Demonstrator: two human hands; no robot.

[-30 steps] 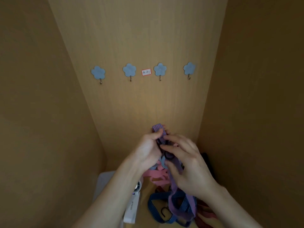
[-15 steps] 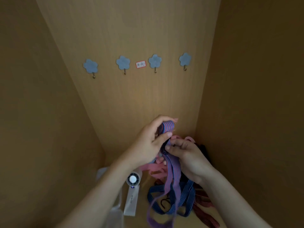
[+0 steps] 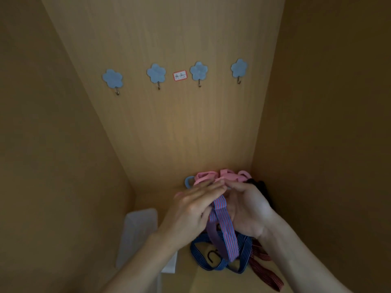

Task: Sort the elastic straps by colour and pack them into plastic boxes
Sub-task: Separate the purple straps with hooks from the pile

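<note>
Okay, near to far, everything placed off the purple-striped strap (image 3: 227,233) I'm holding. Under its hanging tail, nearest me, a blue striped strap (image 3: 243,249) lies in a loose loop with a black hook (image 3: 212,255) inside the loop. Just right of the tail is a dark red striped strap (image 3: 265,270). Both lie loose on the shelf floor, so not sorted yet, I judge. Left of the strap, apart from it, is a translucent plastic box (image 3: 138,227), probably waiting for one colour; I can't see inside it.

The strap's folded top sits between my two hands and the tail drops toward the blue one. My left hand (image 3: 193,210) has its fingers straight and together, laid over the fold. Its thumb is hidden, so I can't tell if it pinches. My right hand (image 3: 248,212) curls round the fold from the other side, fingertips meeting the left's. Likely I'm folding it small so it fits a box.

Beyond the strap are bunched pink straps (image 3: 224,176), with a light blue loop (image 3: 188,180) at their left and something black (image 3: 261,187) at their right. Farthest, high on the back panel (image 3: 190,134), are four blue flower hooks (image 3: 156,72) and a small label (image 3: 180,75).
</note>
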